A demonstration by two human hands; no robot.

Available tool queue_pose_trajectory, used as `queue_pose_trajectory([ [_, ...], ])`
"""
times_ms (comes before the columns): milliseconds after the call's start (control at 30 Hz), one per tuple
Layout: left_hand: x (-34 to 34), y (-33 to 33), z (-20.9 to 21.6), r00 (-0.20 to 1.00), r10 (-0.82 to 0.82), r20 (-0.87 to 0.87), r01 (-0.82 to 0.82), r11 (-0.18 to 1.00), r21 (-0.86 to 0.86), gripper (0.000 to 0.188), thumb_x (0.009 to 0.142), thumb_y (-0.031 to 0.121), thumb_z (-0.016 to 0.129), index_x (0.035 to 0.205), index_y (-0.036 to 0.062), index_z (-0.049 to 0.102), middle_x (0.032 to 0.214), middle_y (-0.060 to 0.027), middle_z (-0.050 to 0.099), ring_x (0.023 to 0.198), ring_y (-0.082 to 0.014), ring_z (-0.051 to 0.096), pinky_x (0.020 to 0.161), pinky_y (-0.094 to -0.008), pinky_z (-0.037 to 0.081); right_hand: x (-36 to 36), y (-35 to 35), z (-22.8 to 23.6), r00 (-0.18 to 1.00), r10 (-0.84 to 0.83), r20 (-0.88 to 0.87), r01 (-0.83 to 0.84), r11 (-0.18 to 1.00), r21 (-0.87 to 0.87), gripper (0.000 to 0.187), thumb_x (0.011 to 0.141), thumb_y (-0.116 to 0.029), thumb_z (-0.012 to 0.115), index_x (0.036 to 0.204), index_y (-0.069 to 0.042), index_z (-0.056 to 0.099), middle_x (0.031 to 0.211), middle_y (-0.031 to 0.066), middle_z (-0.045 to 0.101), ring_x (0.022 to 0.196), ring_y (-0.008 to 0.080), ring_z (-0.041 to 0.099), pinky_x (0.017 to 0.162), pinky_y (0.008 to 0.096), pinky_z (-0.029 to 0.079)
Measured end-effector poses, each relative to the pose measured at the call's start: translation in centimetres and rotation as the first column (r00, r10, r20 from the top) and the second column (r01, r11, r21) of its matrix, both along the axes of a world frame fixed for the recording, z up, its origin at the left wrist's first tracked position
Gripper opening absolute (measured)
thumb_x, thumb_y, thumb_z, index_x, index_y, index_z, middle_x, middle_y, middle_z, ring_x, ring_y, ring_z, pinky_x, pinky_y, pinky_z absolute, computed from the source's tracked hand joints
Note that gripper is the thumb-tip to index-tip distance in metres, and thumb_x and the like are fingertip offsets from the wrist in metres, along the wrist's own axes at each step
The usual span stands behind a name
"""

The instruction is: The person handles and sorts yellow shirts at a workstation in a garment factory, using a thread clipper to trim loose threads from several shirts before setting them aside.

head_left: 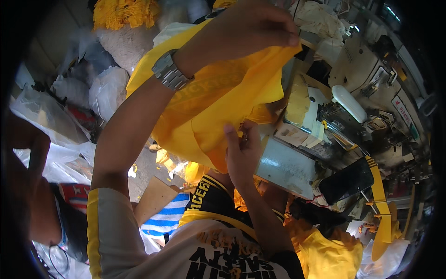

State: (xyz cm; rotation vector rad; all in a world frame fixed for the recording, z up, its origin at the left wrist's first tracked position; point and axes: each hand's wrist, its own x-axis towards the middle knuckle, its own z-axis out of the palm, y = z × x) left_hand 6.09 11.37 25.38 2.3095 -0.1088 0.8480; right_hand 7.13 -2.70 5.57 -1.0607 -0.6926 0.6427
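A wide piece of yellow cloth (232, 100), with faint lettering across its inner face, hangs spread in front of me. My left hand (267, 23), a metal watch (171, 69) on its wrist, is raised at the far side. Its fingertips pinch the cloth's upper right corner. Lower and nearer, my right hand (243, 146) has its thumb and fingers closed at the cloth's near right edge. A small dark spot shows between those fingers, too small to name. Part of the cloth lies hidden behind my left forearm.
On the right stands a sewing machine (316, 107) with a pale metal plate (285, 169) and a black phone (346, 181). Yellow fabric (327, 251) is heaped at lower right. Plastic bags (109, 90) crowd the left, where another person's arm (39, 144) shows. Cardboard (155, 200) lies below.
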Motion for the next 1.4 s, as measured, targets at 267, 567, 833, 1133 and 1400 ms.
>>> queue_pose_trajectory([
  [267,-1.1,3.3,-1.3,0.993,0.114,0.03,-0.118,0.968,0.222,0.024,0.095,0.023,0.056,0.094,0.0025,0.067,0.083,-0.004,0.066,0.08,-0.0121,0.059,0.076,-0.0255,0.045,4.2,-4.5,0.2,0.849,0.463,-0.257,-0.402,0.879,0.255,0.007,0.096,-0.007,0.056,0.102,-0.005,0.053,0.07,0.0,0.052,0.046,0.0032,0.039,0.045,0.0213,0.039],
  [567,3.6,-1.3,-6.7,0.998,-0.049,-0.026,0.042,0.975,-0.218,0.013,0.092,0.01,0.063,0.096,0.0003,0.07,0.087,-0.0011,0.068,0.082,-0.0058,0.057,0.073,-0.0212,0.046,8.1,-13.5,0.2,0.653,0.675,-0.344,-0.524,0.73,0.439,0.007,0.092,-0.006,0.06,0.092,0.001,0.057,0.063,0.0072,0.053,0.044,0.0112,0.045,0.046,0.0326,0.048],
  [833,7.2,-5.9,-10.4,0.989,-0.107,-0.098,0.086,0.976,-0.198,0.014,0.081,0.014,0.071,0.085,0.0006,0.071,0.079,-0.0068,0.069,0.072,-0.0145,0.062,0.067,-0.0255,0.047,8.8,-19.2,-3.2,0.734,0.526,-0.43,-0.398,0.846,0.355,0.006,0.088,-0.001,0.06,0.093,0.003,0.06,0.073,0.012,0.061,0.047,0.0125,0.052,0.045,0.0276,0.048],
  [1133,10.1,-6.1,-13.3,0.998,0.062,-0.01,-0.055,0.934,0.354,0.012,0.081,0.015,0.066,0.088,0.0052,0.066,0.095,-0.0055,0.061,0.098,-0.0207,0.055,0.085,-0.035,0.042,8.3,-16.8,-4.0,0.888,0.051,-0.457,-0.175,0.956,-0.234,0.017,0.09,-0.016,0.067,0.086,-0.002,0.06,0.059,-0.0024,0.048,0.045,0.0053,0.039,0.047,0.0244,0.044],
  [1400,6.3,-11.8,-13.8,0.941,0.334,0.059,-0.275,0.648,0.711,0.042,0.081,0.011,0.051,0.119,-0.0047,0.054,0.116,-0.0148,0.052,0.109,-0.0279,0.049,0.094,-0.0453,0.038,9.5,-18.0,-2.4,0.892,0.091,-0.443,-0.184,0.968,-0.17,0.013,0.094,-0.011,0.06,0.097,0.002,0.062,0.063,-0.0016,0.05,0.047,0.0041,0.04,0.048,0.025,0.048],
])
